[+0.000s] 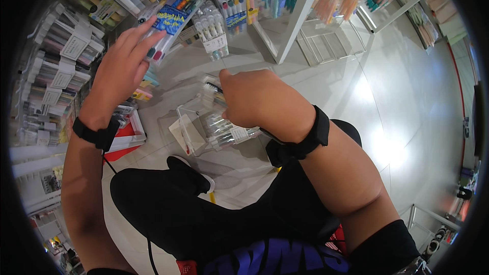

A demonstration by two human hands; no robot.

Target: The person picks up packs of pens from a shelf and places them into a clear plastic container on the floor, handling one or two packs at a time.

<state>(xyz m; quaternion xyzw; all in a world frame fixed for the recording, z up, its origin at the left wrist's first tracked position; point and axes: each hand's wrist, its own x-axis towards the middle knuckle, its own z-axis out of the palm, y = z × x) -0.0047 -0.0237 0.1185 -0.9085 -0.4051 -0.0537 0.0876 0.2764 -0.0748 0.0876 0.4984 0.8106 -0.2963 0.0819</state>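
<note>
My left hand reaches to the display with its fingers spread, two of them over a blue-labelled multipack, apparently of toothbrushes. Its palm side is hidden. Low in front of me, my right hand is curled around a clear toothbrush pack with white bristles showing; its fingertips are out of sight beneath the hand. Below it on the floor stands a clear plastic bin with more toothbrush packs inside. Beside the blue pack hangs a pack of white-headed toothbrushes.
Banded packs fill the display at left. A white shelf post rises to the right of the hanging goods, near a clear empty-looking rack. A red-and-white box sits low at left. My shoe is close to the bin.
</note>
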